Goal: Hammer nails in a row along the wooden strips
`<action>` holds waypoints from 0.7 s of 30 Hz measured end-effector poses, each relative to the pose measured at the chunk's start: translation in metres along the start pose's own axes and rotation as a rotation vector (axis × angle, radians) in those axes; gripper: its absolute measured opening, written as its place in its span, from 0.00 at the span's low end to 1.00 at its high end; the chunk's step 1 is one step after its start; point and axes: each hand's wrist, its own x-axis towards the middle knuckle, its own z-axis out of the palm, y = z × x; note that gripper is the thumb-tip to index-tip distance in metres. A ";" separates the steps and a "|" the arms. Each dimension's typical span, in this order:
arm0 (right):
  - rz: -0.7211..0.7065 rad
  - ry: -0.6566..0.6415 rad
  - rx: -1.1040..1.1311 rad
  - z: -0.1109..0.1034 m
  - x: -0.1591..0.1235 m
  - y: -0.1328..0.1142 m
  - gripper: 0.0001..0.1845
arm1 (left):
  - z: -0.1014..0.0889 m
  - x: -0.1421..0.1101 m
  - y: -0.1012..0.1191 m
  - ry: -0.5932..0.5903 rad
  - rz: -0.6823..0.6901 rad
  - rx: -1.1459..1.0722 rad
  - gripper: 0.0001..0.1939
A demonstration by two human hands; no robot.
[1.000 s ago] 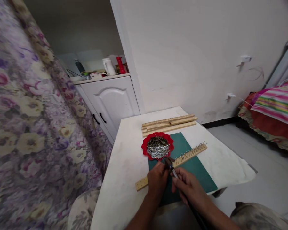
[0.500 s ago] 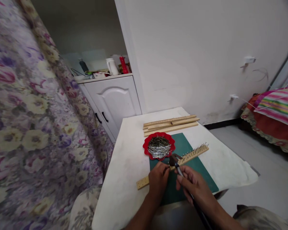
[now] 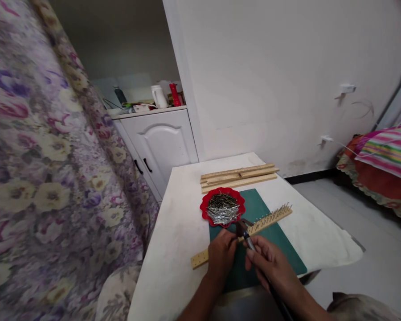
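Observation:
A narrow wooden strip lies slantwise over a green mat. Rows of upright nails stand in its right part, and small holes or marks dot its left end. My left hand is closed over the strip's middle, fingertips pinched together; what they hold is hidden behind the hammer. In my right hand is a hammer, gripped by its dark handle. Its head is close above the strip, right beside my left fingertips. Just behind, a red scalloped dish holds dark and silver nails.
Several bare wooden strips lie at the back of the white-covered table. A white cabinet and a flowered curtain stand left. Beyond the table's right side is a bed with a striped cover.
The hammer head has dropped slightly toward the strip, near my left fingertips. Both hands keep their grips, and the whole view has shifted a little.

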 end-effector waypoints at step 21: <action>0.003 0.071 0.017 -0.001 0.002 -0.008 0.15 | -0.042 0.084 -0.024 -0.170 -0.105 0.531 0.05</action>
